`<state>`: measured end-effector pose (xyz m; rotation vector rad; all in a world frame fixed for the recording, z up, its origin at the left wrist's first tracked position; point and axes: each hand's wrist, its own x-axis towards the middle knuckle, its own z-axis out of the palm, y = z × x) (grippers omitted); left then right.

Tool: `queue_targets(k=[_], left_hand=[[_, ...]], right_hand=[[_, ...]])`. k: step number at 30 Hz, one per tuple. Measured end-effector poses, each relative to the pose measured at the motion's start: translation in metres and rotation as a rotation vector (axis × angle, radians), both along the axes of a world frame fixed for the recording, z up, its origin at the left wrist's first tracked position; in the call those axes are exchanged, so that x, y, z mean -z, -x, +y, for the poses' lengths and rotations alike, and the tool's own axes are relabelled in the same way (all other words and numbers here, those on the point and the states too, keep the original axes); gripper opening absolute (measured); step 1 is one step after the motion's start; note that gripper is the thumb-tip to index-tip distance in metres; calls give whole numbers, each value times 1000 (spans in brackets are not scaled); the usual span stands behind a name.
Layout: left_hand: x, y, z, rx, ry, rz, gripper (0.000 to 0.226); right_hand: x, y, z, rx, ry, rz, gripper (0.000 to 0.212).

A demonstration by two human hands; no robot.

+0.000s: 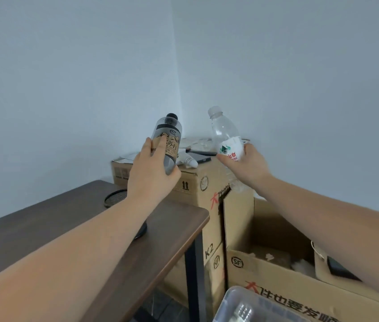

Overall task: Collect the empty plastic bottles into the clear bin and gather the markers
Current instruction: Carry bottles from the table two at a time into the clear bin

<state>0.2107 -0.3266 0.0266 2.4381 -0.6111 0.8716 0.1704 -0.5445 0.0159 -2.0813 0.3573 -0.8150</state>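
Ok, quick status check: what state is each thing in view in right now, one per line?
Left hand: grips the dark bottle.
Dark bottle: capped, held upright off the stacked box.
Right hand: grips the clear bottle.
Clear bottle: capped, looks empty, tilted left, held up.
Clear bin: open-topped, below at the frame's bottom edge; contents unclear.
Open cardboard box: flaps up, scraps inside.
Stacked box: closed, clutter on top.
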Motion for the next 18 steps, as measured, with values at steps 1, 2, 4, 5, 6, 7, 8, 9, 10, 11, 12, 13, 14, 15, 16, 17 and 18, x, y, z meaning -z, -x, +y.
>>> queue_targets(k=[1, 2, 4, 5, 6, 7, 8, 9, 10, 11, 12, 13, 14, 15, 16, 17, 18], left_hand=[[6, 0, -13, 26, -9, 6, 72], [11, 0, -26, 47, -17, 18, 72], [24, -1, -51, 79, -29, 49, 73], [31, -1, -64, 99, -34, 59, 74], [38, 0, -76, 120, -39, 66, 74], [46, 0, -87, 140, -44, 76, 74], [54, 1, -98, 157, -51, 90, 74], [63, 1, -108, 174, -60, 104, 74], [72, 2, -118, 191, -70, 121, 74], [81, 2, -126, 205, -79, 145, 75], [90, 3, -134, 214, -85, 173, 75], [99, 3, -141, 222, -91, 199, 75], [109, 4, -148, 229, -103, 221, 75], [118, 5, -154, 237, -121, 241, 75], [129, 6, -161, 246, -142, 258, 75], [139, 7, -166, 255, -160, 272, 75], [150, 8, -172, 262, -174, 285, 75]], right_hand=[[6, 4, -12, 21, -2, 12, 55], [12, 9, -23, 42, -1, 25, 55], [26, 17, -45, 78, -1, 61, 52], [33, 20, -56, 97, -2, 75, 52], [41, 23, -66, 115, -3, 87, 53], [49, 25, -75, 130, -6, 102, 54], [58, 28, -84, 142, -10, 117, 54], [66, 30, -92, 154, -15, 135, 53], [75, 32, -100, 167, -18, 154, 53], [84, 34, -107, 178, -22, 173, 53], [93, 35, -113, 186, -28, 189, 53], [103, 36, -119, 193, -39, 207, 54], [112, 36, -125, 200, -50, 226, 55], [121, 37, -130, 206, -60, 246, 56], [130, 38, -135, 211, -66, 262, 56], [139, 39, -140, 217, -67, 279, 56], [147, 40, -145, 224, -64, 298, 55]])
